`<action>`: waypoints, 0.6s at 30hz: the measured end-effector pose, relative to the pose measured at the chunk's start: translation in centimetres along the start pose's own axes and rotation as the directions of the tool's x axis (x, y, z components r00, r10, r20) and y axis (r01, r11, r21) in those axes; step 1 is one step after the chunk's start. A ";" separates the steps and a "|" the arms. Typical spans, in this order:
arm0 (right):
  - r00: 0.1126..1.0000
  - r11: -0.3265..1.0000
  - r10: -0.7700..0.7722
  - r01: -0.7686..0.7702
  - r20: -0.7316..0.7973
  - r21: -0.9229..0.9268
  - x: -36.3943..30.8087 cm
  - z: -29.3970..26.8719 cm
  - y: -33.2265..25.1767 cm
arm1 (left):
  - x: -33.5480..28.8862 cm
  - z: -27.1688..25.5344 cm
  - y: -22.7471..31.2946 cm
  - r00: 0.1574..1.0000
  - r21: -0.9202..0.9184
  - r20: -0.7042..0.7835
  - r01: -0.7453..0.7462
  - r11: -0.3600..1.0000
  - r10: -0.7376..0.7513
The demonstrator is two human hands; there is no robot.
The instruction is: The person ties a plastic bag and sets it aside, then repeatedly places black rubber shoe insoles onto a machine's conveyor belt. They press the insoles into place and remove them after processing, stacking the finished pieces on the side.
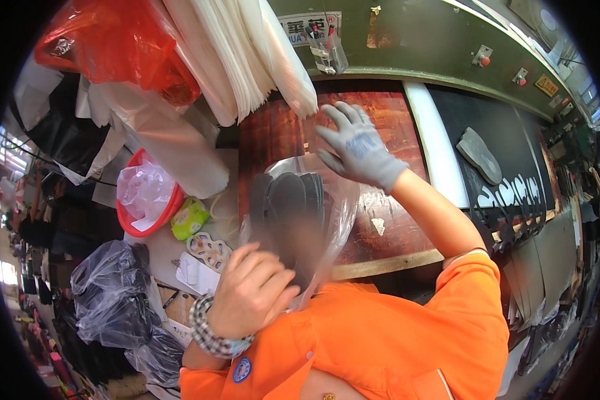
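Observation:
A clear plastic bag (343, 223) surrounds a stack of dark grey shoe insoles (288, 197) in front of my body; its lower part is blurred. My bare left hand (259, 288), with a checkered band (210, 330) at its wrist, is at the near left side of the bag. Its fingers curl closed, apparently on the bag's plastic, though the fingertips are partly hidden. My right hand (360, 148), in a grey glove, is raised beyond the bag on its right. Its fingers are spread and it holds nothing, above a red-brown board (397, 213).
A green machine (420, 47) with a pen pouch (328, 57) spans the back. White plastic sheets (237, 60) hang at upper left, near a red bag (123, 50). A red basin (145, 227) and green packet (190, 219) are left. Another insole (479, 155) lies right.

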State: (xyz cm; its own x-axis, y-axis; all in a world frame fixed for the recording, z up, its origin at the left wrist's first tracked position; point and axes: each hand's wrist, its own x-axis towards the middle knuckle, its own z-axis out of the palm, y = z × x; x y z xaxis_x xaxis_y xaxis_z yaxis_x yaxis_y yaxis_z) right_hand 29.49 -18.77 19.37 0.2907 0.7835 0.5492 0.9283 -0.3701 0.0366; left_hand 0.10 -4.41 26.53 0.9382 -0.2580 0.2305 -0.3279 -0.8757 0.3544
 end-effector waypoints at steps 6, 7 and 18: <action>0.693 0.787 -0.034 -0.425 0.720 0.447 3.6 4.5 0.4 | -3.9 -2.1 1.5 0.988 -0.001 0.147 0.056 0.998 -0.056; 0.642 0.812 -0.141 -0.360 0.753 0.459 3.9 4.8 0.2 | -4.3 -2.2 1.7 0.978 0.038 0.185 0.095 0.995 -0.100; 0.887 -0.372 -0.032 -0.439 0.461 0.818 7.4 -3.6 -3.9 | -4.0 -2.2 -0.1 0.932 -0.861 -0.213 -0.036 0.508 -0.295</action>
State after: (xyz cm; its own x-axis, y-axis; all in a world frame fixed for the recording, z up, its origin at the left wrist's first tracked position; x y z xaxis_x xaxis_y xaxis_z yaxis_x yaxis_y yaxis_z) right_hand 27.17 -13.29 26.26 0.3349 0.9369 0.1008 -0.2832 0.2021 -0.9375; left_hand -3.91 -2.37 27.59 0.9473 0.1044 0.3029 -0.2950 -0.0843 0.9518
